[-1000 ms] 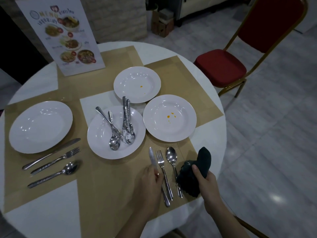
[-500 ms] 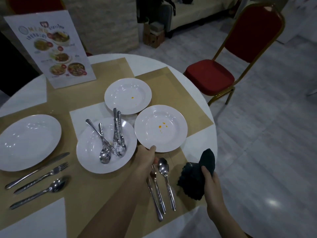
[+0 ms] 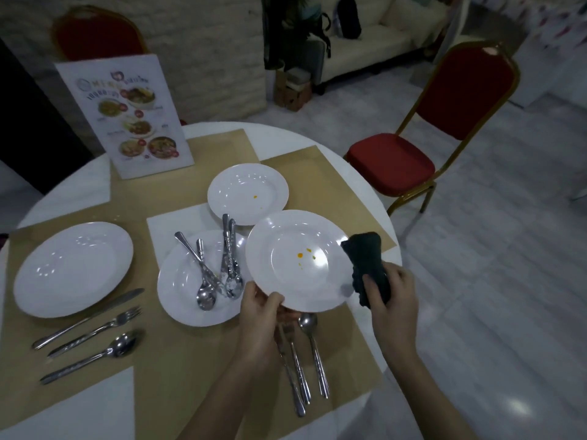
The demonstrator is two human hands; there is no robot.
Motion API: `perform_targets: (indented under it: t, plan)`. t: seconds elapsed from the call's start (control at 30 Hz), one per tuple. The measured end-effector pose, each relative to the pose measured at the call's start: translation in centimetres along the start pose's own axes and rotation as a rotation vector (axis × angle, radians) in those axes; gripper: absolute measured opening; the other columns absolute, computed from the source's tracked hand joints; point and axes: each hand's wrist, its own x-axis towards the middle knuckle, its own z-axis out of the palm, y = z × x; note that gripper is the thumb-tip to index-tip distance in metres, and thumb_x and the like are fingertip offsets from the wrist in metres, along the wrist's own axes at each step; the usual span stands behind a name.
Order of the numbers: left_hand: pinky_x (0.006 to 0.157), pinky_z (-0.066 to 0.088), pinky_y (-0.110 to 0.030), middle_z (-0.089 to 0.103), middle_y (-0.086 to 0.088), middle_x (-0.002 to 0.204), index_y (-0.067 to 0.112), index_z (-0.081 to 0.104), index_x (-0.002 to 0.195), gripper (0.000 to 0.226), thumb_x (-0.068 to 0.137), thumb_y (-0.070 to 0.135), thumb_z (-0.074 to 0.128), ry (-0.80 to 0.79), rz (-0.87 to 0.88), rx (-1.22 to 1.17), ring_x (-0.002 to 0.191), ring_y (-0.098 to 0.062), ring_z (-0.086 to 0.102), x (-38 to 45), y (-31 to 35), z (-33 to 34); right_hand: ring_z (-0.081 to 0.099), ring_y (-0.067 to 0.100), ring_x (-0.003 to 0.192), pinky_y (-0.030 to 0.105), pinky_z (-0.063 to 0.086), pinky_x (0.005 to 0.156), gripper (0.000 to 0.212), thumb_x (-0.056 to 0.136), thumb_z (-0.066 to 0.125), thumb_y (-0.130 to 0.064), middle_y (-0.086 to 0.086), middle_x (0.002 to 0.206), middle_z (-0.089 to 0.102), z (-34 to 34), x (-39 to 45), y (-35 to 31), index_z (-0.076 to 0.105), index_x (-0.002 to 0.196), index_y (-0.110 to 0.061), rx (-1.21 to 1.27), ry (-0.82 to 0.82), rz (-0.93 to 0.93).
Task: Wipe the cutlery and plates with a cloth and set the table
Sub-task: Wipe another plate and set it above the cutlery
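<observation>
Head camera view, looking down at a round white table laid with tan placemats. At the far left of the table stands an upright menu card with food photos. A red chair with a gold frame sits off the table's far right side, and a second red chair back shows behind the menu. At the left, a clean white plate lies flat, with a knife, fork and spoon laid side by side just in front of it, handles angled toward the near left. In the middle, another plate holds a loose pile of unwiped cutlery, handles pointing away from the viewer. Beyond it sits a small plate with an orange spot. The left hand grips the near rim of a stained plate, thumb on top, holding it raised and tilted slightly toward the viewer; it overlaps the edge of the cutlery plate and hides the upper ends of a second knife, fork and spoon set, whose long axes run toward the viewer. Orange specks mark the held plate's centre. The right hand is curled around a dark cloth, which stands upright and touches the plate's right rim.
</observation>
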Motion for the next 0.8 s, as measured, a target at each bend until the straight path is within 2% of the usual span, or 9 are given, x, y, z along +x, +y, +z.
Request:
perform_targets:
  t: [0.03, 0.1, 0.2, 0.33, 0.43, 0.5, 0.57, 0.7, 0.8]
  plan:
    - [0.054, 0.056, -0.032, 0.061, -0.013, 0.094, 0.004, 0.051, 0.107, 0.028, 0.085, -0.013, 0.049, -0.005, 0.008, 0.002, 0.066, -0.021, 0.066, -1.1, 0.0, -0.7, 0.053, 0.005, 0.098, 0.014, 0.045, 0.082, 0.030, 0.091, 0.064, -0.011, 0.002, 0.114, 0.056, 0.5, 0.8, -0.5, 0.062, 0.121, -0.008, -0.099, -0.052, -0.121]
    - [0.057, 0.057, -0.037, 0.060, -0.015, 0.101, 0.008, 0.050, 0.113, 0.038, 0.083, -0.017, 0.048, -0.022, 0.022, 0.014, 0.078, -0.026, 0.065, -2.9, -0.1, -1.8, 0.058, 0.021, 0.099, 0.028, 0.048, 0.085, 0.033, 0.086, 0.070, -0.010, 0.007, 0.115, 0.062, 1.9, 1.9, -1.2, 0.066, 0.119, -0.008, -0.305, -0.209, -0.350]
    - [0.058, 0.058, -0.038, 0.063, -0.018, 0.097, 0.008, 0.057, 0.111, 0.038, 0.080, -0.013, 0.052, -0.070, 0.036, 0.001, 0.078, -0.023, 0.064, -5.3, 0.2, -2.7, 0.061, 0.029, 0.094, 0.039, 0.050, 0.079, 0.027, 0.084, 0.071, -0.015, 0.007, 0.111, 0.066, 4.4, 2.2, -2.5, 0.070, 0.110, -0.011, -0.500, -0.389, -0.573]
    - [0.066, 0.060, -0.048, 0.069, -0.017, 0.095, 0.008, 0.062, 0.113, 0.038, 0.078, -0.004, 0.055, -0.055, 0.059, 0.000, 0.078, -0.027, 0.066, -6.7, 0.7, -3.7, 0.051, 0.026, 0.109, 0.035, 0.042, 0.091, 0.027, 0.096, 0.051, -0.020, 0.007, 0.123, 0.055, 7.7, -0.5, -5.5, 0.063, 0.118, -0.009, -0.449, -0.472, -0.365]
    - [0.070, 0.059, -0.051, 0.071, -0.017, 0.094, 0.009, 0.064, 0.108, 0.036, 0.087, -0.014, 0.046, 0.014, 0.047, -0.042, 0.081, -0.032, 0.068, -6.7, 0.6, -4.9, 0.058, 0.029, 0.090, 0.038, 0.051, 0.072, 0.019, 0.087, 0.058, -0.018, 0.006, 0.107, 0.062, 9.2, -3.3, -7.5, 0.069, 0.100, -0.009, -0.366, -0.549, -0.550]
    - [0.062, 0.059, -0.043, 0.074, -0.010, 0.087, 0.009, 0.064, 0.108, 0.037, 0.088, -0.015, 0.045, 0.059, 0.009, -0.129, 0.078, -0.026, 0.071, -6.8, 0.4, -5.7, 0.061, 0.026, 0.076, 0.034, 0.053, 0.059, 0.018, 0.074, 0.065, -0.018, 0.002, 0.096, 0.066, 9.1, -3.9, -7.5, 0.073, 0.090, -0.013, -0.332, -0.638, -0.741]
    - [0.052, 0.057, -0.037, 0.074, -0.003, 0.080, 0.013, 0.064, 0.104, 0.034, 0.082, -0.011, 0.053, 0.079, -0.025, -0.189, 0.071, -0.020, 0.071, -7.4, 0.3, -6.7, 0.062, 0.023, 0.073, 0.030, 0.053, 0.056, 0.021, 0.068, 0.069, -0.016, -0.002, 0.094, 0.068, 8.4, -2.4, -6.8, 0.074, 0.088, -0.018, -0.407, -0.683, -0.852]
    - [0.048, 0.055, -0.034, 0.071, -0.009, 0.079, 0.008, 0.063, 0.103, 0.039, 0.066, 0.005, 0.056, -0.010, -0.035, -0.164, 0.062, -0.026, 0.066, -9.7, 0.2, -7.1, 0.058, 0.028, 0.071, 0.038, 0.051, 0.059, 0.013, 0.072, 0.072, -0.007, 0.006, 0.087, 0.067, 6.7, 2.9, -4.6, 0.073, 0.082, -0.014, -0.642, -0.604, -0.719]
    - [0.052, 0.057, -0.037, 0.070, -0.012, 0.081, 0.006, 0.064, 0.102, 0.037, 0.066, 0.004, 0.054, -0.049, -0.022, -0.144, 0.066, -0.027, 0.066, -9.8, 0.2, -5.6, 0.056, 0.033, 0.083, 0.045, 0.049, 0.071, 0.012, 0.082, 0.063, -0.008, 0.011, 0.099, 0.065, 7.1, 1.7, -4.4, 0.071, 0.091, -0.008, -0.560, -0.552, -0.571]
